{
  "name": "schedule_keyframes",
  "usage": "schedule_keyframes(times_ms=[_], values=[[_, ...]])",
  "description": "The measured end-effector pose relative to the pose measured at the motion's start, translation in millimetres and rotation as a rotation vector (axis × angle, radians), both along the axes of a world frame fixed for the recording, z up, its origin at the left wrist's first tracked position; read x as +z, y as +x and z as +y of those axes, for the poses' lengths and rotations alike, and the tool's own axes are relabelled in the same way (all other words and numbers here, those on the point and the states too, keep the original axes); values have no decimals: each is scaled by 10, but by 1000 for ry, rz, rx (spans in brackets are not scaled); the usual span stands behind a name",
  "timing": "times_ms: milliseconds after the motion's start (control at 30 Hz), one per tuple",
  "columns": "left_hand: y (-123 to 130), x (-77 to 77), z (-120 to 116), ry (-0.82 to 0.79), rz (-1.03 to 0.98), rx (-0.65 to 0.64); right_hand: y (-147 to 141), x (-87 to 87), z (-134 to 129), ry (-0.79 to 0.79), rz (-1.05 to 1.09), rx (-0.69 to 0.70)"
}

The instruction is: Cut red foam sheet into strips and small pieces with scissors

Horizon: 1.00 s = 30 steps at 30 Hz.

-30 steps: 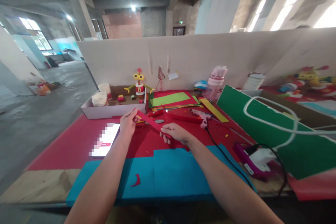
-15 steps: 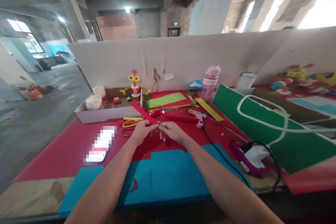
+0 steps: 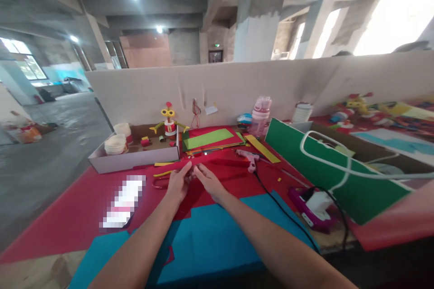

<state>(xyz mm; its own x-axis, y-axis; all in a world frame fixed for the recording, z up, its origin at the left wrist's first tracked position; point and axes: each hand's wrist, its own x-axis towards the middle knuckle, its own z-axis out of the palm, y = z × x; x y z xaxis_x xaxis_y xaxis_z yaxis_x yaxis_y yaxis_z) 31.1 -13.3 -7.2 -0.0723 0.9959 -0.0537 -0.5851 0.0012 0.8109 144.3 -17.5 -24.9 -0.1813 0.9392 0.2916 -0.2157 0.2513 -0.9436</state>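
Note:
Close together over the red tabletop, my left hand (image 3: 179,181) and my right hand (image 3: 209,180) pinch a red strip (image 3: 217,160) between thumbs and fingers. The strip is hard to separate from the red surface behind it. Just left of my left hand lie scissors with yellow and red handles (image 3: 160,183), partly covered by the hand. A pink glue gun (image 3: 249,158) rests to the right of my hands. Below them, blue sheets (image 3: 210,239) lie under my forearms.
A phone (image 3: 124,201) lies at left, behind it a white box (image 3: 135,161) with cups. Coloured sheets (image 3: 210,139) and a pink bottle (image 3: 261,115) stand behind. At right are a purple power strip (image 3: 310,212), black cord and green board (image 3: 332,171).
The view has shifted, with the table contents lower and slightly left. The strip, which slanted up to the left above my hands, now runs flatter and is harder to see.

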Motion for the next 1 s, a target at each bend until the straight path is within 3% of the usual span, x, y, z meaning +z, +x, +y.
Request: schedule_keyframes(times_ms=[233,567,1000], values=[[93,-56,-39,18,139,-24,67,22,43,-55,60,-69],[-110,-63,71,13,240,48,320,-4,141,-35,-180,-424],[-238,-126,144,43,301,33,516,64,196,-7,-155,-533]])
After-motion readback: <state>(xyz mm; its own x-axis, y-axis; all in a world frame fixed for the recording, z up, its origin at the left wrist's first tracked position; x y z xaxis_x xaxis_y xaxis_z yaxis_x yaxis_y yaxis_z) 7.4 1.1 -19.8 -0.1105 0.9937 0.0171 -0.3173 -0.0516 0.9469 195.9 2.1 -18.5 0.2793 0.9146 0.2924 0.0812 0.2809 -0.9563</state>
